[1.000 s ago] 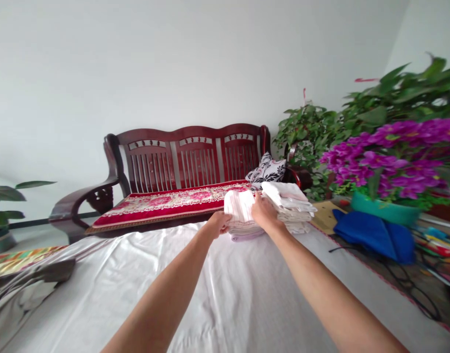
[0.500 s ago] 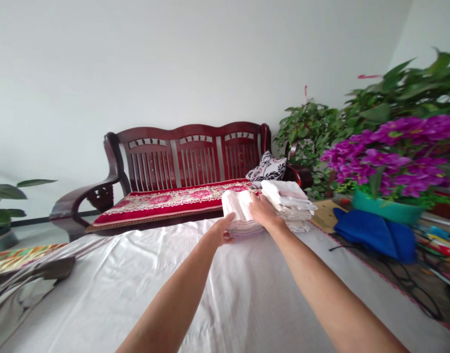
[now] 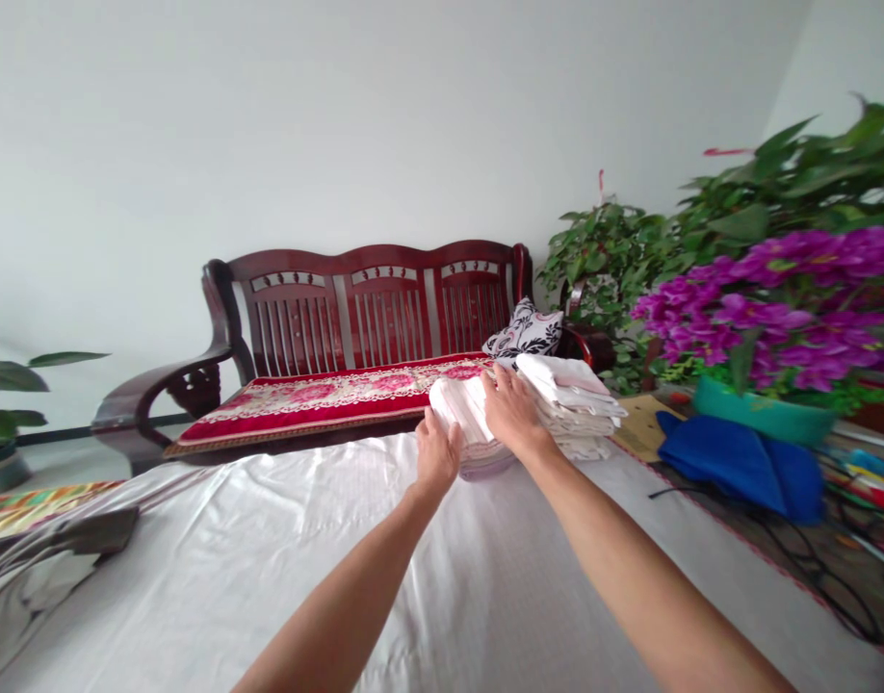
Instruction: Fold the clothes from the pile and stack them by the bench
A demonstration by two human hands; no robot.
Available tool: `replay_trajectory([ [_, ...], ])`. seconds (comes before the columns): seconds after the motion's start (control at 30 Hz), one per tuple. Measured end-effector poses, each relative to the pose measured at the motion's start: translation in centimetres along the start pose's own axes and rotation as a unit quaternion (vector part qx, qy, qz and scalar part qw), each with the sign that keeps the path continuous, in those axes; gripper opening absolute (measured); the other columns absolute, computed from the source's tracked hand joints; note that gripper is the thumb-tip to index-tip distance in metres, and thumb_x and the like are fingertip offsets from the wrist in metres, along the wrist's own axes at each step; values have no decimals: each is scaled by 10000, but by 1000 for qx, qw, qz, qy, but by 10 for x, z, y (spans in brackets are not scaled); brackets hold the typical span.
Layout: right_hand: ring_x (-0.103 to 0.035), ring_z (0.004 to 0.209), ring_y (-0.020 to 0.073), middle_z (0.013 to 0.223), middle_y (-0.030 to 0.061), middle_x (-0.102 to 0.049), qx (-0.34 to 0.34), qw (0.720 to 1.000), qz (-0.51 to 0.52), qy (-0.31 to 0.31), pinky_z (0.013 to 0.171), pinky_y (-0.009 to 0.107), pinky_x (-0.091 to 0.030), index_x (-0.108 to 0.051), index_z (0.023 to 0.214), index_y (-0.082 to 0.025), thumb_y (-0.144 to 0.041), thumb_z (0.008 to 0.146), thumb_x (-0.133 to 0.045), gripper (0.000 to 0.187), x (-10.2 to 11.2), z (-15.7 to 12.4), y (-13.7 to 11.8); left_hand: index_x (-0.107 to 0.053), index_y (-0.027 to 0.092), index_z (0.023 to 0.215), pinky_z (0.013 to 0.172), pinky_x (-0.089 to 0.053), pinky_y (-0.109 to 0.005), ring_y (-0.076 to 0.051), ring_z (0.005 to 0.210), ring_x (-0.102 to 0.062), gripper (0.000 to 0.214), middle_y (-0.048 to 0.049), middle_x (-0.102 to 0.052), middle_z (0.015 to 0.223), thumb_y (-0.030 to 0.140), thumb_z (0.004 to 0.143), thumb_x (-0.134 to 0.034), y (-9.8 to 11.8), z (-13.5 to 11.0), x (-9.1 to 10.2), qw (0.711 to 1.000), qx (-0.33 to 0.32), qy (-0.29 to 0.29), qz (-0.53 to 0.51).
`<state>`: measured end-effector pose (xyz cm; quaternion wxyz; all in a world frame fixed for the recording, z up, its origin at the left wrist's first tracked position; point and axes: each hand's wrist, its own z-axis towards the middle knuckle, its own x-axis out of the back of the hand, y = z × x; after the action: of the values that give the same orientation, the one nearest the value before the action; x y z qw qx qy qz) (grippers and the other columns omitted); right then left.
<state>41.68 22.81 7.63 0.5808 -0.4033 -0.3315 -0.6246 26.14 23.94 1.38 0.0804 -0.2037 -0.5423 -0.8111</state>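
Just below centre, our stack (image 3: 462,406) sits beside a pile (image 3: 573,397); flowers (image 3: 781,303) crowd the right. Our left hand (image 3: 438,450), loosely spread, reaches higher than before; our right hand (image 3: 512,409), half-open, rests atop.

Left hand (image 3: 440,452) now fingers-up beside the folded cloth stack (image 3: 465,402)

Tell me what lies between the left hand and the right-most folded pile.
In the head view, the striped pile and the right hand lie between the left hand and the right-most pile.
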Motion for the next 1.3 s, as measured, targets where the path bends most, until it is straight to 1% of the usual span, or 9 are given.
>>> replay_trajectory([
  [0.1,-249,1467,291,1576,158,-376,59,998,-5,2,1182,468,-167,-401,1492,-129,-245,991,-353,517,-5,1,-8,-315,103,1511,1215,-179,-468,-318,1518,-161,596,-218,-274,1597,368,986,-414,0,13,-1,988,-102,-9,116],
  [0.2,-318,1433,278,1539,111,-448,46,997,-4,-68,1170,493,-195,-454,1460,-193,-378,1011,-346,498,-18,3,-4,-420,179,1459,1197,-183,-555,-349,1518,-153,503,-171,-294,1608,349,986,-432,-2,25,-1,978,-89,-83,167],
  [0.43,-336,1419,283,1545,105,-437,16,996,-13,-83,1145,505,-238,-444,1467,-205,-397,1011,-327,509,-35,2,8,-497,173,1386,1218,-214,-467,-289,1518,-199,425,-160,-427,1539,255,975,-428,-16,20,19,970,-159,-142,117],
  [0.57,-332,1426,278,1561,87,-418,21,995,-22,-91,1142,505,-258,-463,1458,-210,-380,1013,-297,504,-34,2,8,-386,76,1478,1188,-296,-457,-303,1451,-361,561,-225,-415,1532,316,972,-420,-35,-29,57,980,-71,-106,154],
  [0.7,-354,1418,248,1567,57,-415,48,994,-29,-95,1141,477,-281,-511,1423,-271,-370,1005,-331,465,-26,2,12,-415,82,1481,1180,-329,-446,-290,1420,-414,576,-201,-450,1518,282,942,-442,-65,-101,115,954,-32,-135,267],
  [0.9,-393,1391,295,1536,123,-446,11,998,-42,-43,1127,486,-308,-502,1429,-195,-378,996,-367,489,-1,-4,12,-478,251,1474,1210,-279,-498,-286,1476,-320,515,-81,-391,1581,347,968,-459,-94,-176,182,915,-63,-135,375],
  [1.07,-442,1346,291,1429,180,-544,47,996,43,62,1137,471,-302,-572,1335,-115,-275,999,-334,442,25,-47,-39,-478,263,1474,1208,-284,-485,-269,1467,-340,505,-79,-413,1569,335,975,-466,-90,-181,186,907,-78,-127,393],
  [1.17,-557,1240,187,1331,74,-646,120,990,69,19,1096,310,-381,-636,1265,-192,-263,983,-389,381,22,-100,-91,-507,240,1452,1206,-287,-476,-266,1457,-359,489,-94,-442,1550,315,970,-470,-84,-179,182,910,-75,-117,389],
  [1.3,-501,1333,235,1409,108,-592,158,972,151,-82,1133,378,-368,-570,1368,-169,-301,984,-419,434,2,-175,-145,-505,226,1455,1200,-297,-471,-265,1452,-370,487,-102,-441,1549,295,977,-447,-79,-189,188,907,-71,-131,394],
])
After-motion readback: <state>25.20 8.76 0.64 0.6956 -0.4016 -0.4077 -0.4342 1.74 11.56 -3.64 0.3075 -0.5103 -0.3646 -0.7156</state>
